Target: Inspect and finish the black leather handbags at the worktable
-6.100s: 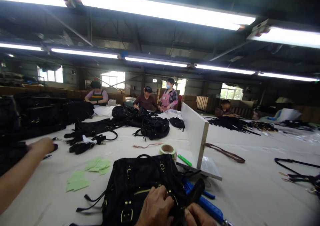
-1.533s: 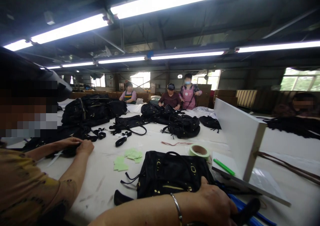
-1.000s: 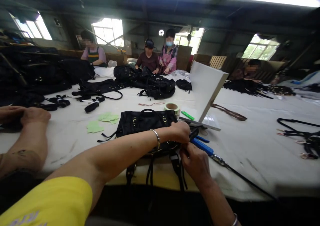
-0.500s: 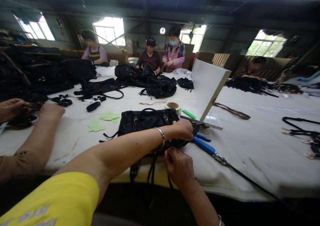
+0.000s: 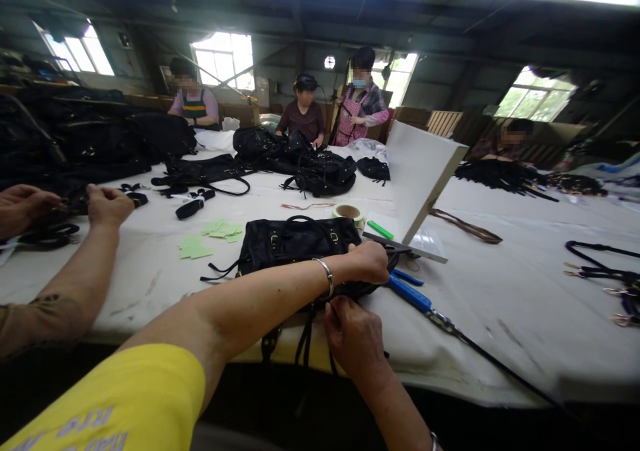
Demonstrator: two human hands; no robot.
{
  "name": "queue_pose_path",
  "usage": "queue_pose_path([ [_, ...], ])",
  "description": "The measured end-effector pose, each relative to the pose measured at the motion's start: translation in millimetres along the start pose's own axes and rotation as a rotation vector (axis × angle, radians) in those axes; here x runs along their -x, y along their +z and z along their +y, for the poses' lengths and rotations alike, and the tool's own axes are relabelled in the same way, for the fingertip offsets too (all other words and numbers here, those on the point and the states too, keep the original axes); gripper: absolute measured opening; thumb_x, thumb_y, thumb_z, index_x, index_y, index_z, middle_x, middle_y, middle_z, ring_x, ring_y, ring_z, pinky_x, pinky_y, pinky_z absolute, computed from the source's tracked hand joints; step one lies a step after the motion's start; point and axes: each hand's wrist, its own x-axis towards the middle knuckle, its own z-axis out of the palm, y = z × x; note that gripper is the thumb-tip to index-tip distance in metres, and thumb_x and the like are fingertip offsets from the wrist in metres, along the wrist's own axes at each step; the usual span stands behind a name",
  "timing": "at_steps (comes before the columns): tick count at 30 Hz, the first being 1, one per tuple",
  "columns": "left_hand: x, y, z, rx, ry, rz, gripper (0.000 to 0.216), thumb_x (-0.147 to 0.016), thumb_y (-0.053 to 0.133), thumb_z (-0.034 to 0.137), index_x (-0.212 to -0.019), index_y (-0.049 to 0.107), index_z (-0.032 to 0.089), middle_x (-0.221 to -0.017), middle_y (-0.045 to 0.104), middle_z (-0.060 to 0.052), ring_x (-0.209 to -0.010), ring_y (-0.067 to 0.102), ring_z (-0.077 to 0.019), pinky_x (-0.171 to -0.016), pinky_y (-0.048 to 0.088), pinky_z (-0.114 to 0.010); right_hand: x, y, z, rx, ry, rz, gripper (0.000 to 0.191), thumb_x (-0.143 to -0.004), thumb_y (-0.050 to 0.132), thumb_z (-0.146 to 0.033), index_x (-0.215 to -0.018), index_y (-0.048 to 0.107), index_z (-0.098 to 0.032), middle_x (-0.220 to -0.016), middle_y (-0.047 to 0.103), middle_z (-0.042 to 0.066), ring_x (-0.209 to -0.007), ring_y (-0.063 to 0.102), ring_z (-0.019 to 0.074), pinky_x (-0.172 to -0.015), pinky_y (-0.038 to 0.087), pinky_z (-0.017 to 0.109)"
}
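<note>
A black bag (image 5: 260,244) with gold buckles and a top handle lies on the white-covered table before me. My left hand (image 5: 371,263) reaches across it, closed on the bag's right end; a silver bangle circles that wrist. Just below, my right hand (image 5: 355,336) has its fingers curled and pinched at the bag's near edge. What exactly lies between those fingertips is hidden. Black straps (image 5: 305,341) hang from the bag over the table's front edge. Right beside my left hand lies a tool with blue handles (image 5: 410,291), joined to a black cable.
A white upright board (image 5: 425,171) stands behind my left hand, near a tape roll (image 5: 347,212) and green cutter-like item (image 5: 380,229). Green paper slips (image 5: 195,246) lie left. A co-worker's hands (image 5: 107,206) are at far left. More black bags (image 5: 320,171) and several people are beyond.
My right hand has shifted slightly left along the bag's near edge; my left hand stays closed at its end. The co-worker's hand at left has lifted. A standing person now raises a dark strap.
</note>
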Motion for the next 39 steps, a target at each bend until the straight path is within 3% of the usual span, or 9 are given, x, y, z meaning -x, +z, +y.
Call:
queue_pose_path([
  [12, 2.6, 11.6, -6.1, 0.019, 0.001, 0.023, 0.028, -0.068, 0.060, 0.018, -0.094, 0.070, 0.013, -0.103, 0.066, -0.014, -0.107, 0.059, -0.0316, -0.097, 0.044, -0.053, -8.7, 14.4, -6.8, -0.011, -0.010, -0.047, 0.015, -0.083, 0.044, -0.017, -0.078, 0.058, -0.015, -0.070, 0.064, 0.006, -0.060, 0.059, 0.0161, -0.055, 0.029, 0.026],
  [17, 2.9, 14.1, -5.7, 0.033, 0.019, 0.044, 0.024, -0.068, 0.062, 0.017, -0.090, 0.070, 0.012, -0.107, 0.066, -0.015, -0.107, 0.058, -0.0332, -0.098, 0.041, -0.057, -12.7, 19.5, -20.9, 0.005, -0.029, -0.073, 0.012, -0.078, 0.050, -0.014, -0.071, 0.059, -0.017, -0.063, 0.064, 0.004, -0.053, 0.058, 0.0160, -0.051, 0.022, 0.028],
  [19, 9.7, 8.4, -8.5, 0.053, 0.050, 0.067, 0.019, -0.070, 0.065, 0.021, -0.087, 0.070, 0.015, -0.102, 0.068, -0.011, -0.103, 0.060, -0.0299, -0.096, 0.044, -0.052, -13.2, 21.8, -24.1, 0.010, -0.008, -0.070, 0.010, -0.076, 0.051, -0.014, -0.071, 0.059, -0.017, -0.060, 0.063, 0.003, -0.049, 0.057, 0.0159, -0.051, 0.019, 0.028],
  [22, 34.2, -5.2, -22.3, 0.124, 0.074, 0.186, 0.015, -0.078, 0.064, 0.032, -0.089, 0.070, 0.024, -0.094, 0.069, 0.000, -0.095, 0.062, -0.0184, -0.091, 0.048, -0.033, -12.1, 23.6, -22.3, -0.035, 0.057, -0.069, 0.014, -0.082, 0.047, -0.016, -0.072, 0.057, -0.018, -0.060, 0.061, 0.002, -0.050, 0.056, 0.0154, -0.052, 0.018, 0.029],
  [25, 75.2, -9.1, -44.9, 0.184, -0.003, 0.455, 0.019, -0.086, 0.057, 0.031, -0.103, 0.063, 0.026, -0.107, 0.064, 0.003, -0.105, 0.055, -0.0139, -0.096, 0.042, -0.027, -9.6, 23.2, -17.8, -0.103, 0.063, -0.064, 0.021, -0.087, 0.041, -0.020, -0.070, 0.053, -0.020, -0.061, 0.059, 0.000, -0.052, 0.056, 0.0143, -0.054, 0.020, 0.029],
  [29, 131.1, 26.7, -68.3, 0.206, -0.194, 0.665, 0.007, -0.084, 0.051, 0.018, -0.080, 0.057, 0.016, -0.085, 0.060, -0.005, -0.087, 0.053, -0.0194, -0.086, 0.044, -0.035, -7.1, 24.0, -14.4, -0.123, 0.068, -0.072, 0.024, -0.090, 0.040, -0.022, -0.069, 0.051, -0.021, -0.061, 0.057, -0.001, -0.053, 0.055, 0.0135, -0.055, 0.021, 0.029],
  [31, 148.6, 56.6, -72.7, 0.277, -0.170, 0.739, 0.004, -0.077, 0.056, 0.016, -0.075, 0.054, 0.017, -0.083, 0.057, -0.005, -0.087, 0.051, -0.0210, -0.085, 0.043, -0.038, -6.2, 26.0, -12.8, -0.114, 0.044, -0.057, 0.025, -0.091, 0.040, -0.024, -0.068, 0.050, -0.021, -0.061, 0.057, -0.002, -0.053, 0.055, 0.0132, -0.054, 0.021, 0.029],
  [35, 160.3, 100.6, -76.7, 0.387, -0.140, 0.778, 0.017, -0.072, 0.051, 0.006, -0.085, 0.055, 0.017, -0.093, 0.055, -0.007, -0.093, 0.050, -0.0229, -0.091, 0.040, -0.043, -4.7, 28.4, -10.2, -0.044, 0.003, -0.020, 0.026, -0.091, 0.040, -0.023, -0.067, 0.050, -0.022, -0.059, 0.055, -0.002, -0.053, 0.054, 0.0134, -0.055, 0.022, 0.029],
  [39, 161.5, 107.7, -84.9, 0.472, -0.106, 0.760, 0.020, -0.073, 0.049, 0.006, -0.088, 0.056, 0.017, -0.092, 0.055, -0.008, -0.092, 0.050, -0.0231, -0.091, 0.041, -0.043, -3.9, 27.1, -11.9, 0.048, 0.028, 0.036, 0.029, -0.090, 0.035, -0.021, -0.065, 0.050, -0.022, -0.058, 0.054, -0.001, -0.052, 0.052, 0.0144, -0.056, 0.021, 0.030],
])
